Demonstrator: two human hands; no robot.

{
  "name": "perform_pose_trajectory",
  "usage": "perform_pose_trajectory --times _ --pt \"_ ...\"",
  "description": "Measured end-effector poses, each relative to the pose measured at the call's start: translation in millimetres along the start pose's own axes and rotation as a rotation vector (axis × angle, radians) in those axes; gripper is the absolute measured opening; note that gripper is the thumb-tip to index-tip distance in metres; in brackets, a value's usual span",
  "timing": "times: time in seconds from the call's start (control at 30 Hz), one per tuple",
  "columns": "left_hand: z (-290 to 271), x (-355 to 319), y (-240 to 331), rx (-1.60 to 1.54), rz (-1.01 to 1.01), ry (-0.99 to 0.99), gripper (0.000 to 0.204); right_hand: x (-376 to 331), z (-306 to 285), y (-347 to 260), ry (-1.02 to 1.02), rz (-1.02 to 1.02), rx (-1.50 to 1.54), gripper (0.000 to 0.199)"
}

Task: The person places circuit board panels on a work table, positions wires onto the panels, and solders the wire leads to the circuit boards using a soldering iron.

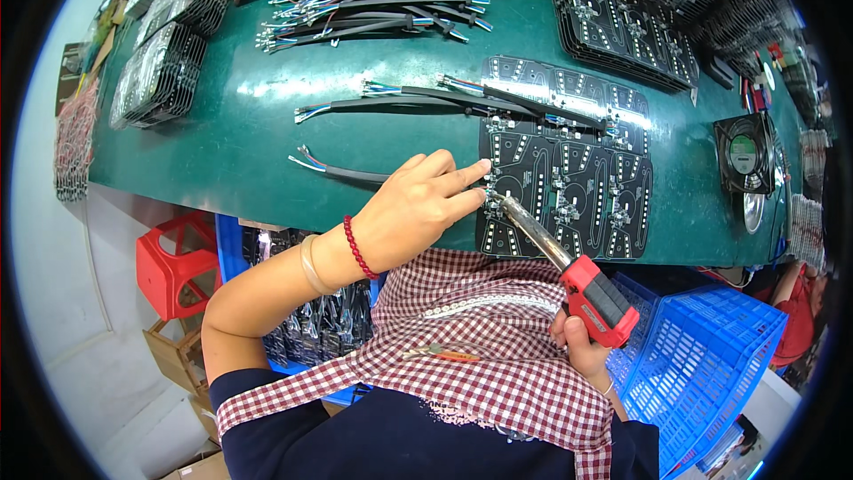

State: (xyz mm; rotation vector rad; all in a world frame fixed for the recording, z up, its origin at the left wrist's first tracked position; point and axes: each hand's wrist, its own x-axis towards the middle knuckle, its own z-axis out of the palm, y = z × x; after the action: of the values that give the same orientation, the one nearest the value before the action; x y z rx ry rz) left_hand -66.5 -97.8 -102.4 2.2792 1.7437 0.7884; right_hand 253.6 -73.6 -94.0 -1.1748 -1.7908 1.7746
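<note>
My left hand (425, 204) is at the left edge of a black circuit board panel (538, 151). Its fingers pinch the end of a black-sleeved cable (355, 175), whose colored wire ends fan out to the left; the pinched end is mostly hidden by the fingers. In my right hand (582, 347) is a red and black soldering gun (597, 302), held by its grip. Its metal barrel slants up to the left, with the tip at the board beside my left fingertips. Other black cables (400, 102) lie across the panel's upper part, one wire end at its pads.
A pile of cables (382, 0) lies at the far side of the green table (222, 160). Stacked boards stand at the far right (622, 27) and left (160, 71). A black fan (745, 156) sits at right. Below are blue crates (702, 347) and a red stool (178, 267).
</note>
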Motion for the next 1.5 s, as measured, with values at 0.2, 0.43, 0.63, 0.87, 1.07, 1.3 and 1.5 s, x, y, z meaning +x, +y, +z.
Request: perform_pose_trajectory --times 0.2,0.43,0.63,0.87,1.07,1.3,1.5 --pt "1 0 0 -0.012 0.003 0.007 0.028 1 0 -4 -0.011 0.059 0.120 0.013" --pt "1 0 -1 -0.015 0.010 0.008 0.029 1 1 -11 0.031 0.055 0.238 0.017" --pt "-1 1 1 -0.074 -0.023 0.019 0.028 1 1 -5 0.008 0.003 0.169 0.019" --pt "-1 1 2 -0.060 -0.027 0.036 0.027 0 0 -1 -0.003 0.049 0.169 0.019" --pt "0 1 1 -0.025 0.003 0.026 0.028 -1 -4 9 0.002 0.009 -0.082 0.012" --pt "-1 0 3 0.011 0.003 -0.007 0.029 -2 -6 10 0.034 -0.011 -0.103 0.014" --pt "-1 2 5 0.027 0.004 -0.020 0.029 2 -6 -11 0.025 0.038 0.083 0.014"
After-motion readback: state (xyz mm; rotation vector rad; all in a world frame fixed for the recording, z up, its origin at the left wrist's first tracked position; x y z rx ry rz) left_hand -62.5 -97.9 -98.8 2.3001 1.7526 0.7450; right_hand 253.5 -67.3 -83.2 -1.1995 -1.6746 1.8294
